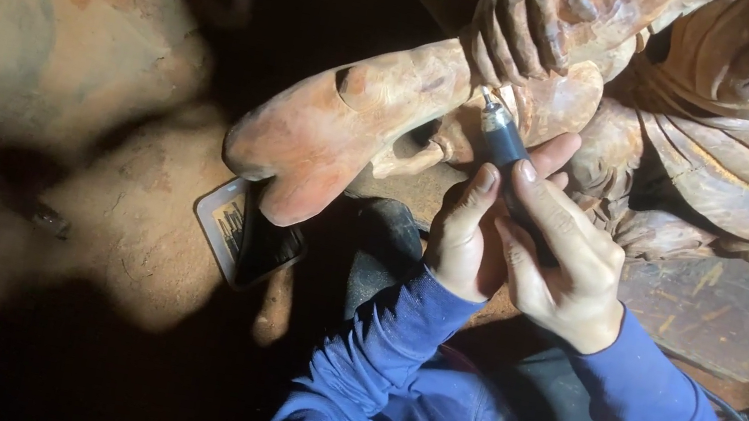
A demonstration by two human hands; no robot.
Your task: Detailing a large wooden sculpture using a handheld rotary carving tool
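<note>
Gripping: both hands — right point(560, 264), left point(465, 238) — clamped on grinder point(505, 146).
Handling: grinder seemed light, stiff — best held mid-barrel.
Carving point(379, 120): looked hard, heavy.

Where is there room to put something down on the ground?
Bare dusty ground lies left of the wooden carving, beyond the flat tray. It is crowded by the right hand, left hand and rotary tool.

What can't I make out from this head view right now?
- Tip of the rotary tool: too small, and pressed against the wood carving.
- Left hand: palm hidden behind the right hand.
- Carving's upper part: cut off by the top edge.
- Flat dark object on the ground: half hidden under the carving, in shadow.
- Lower left: too dark.
</note>
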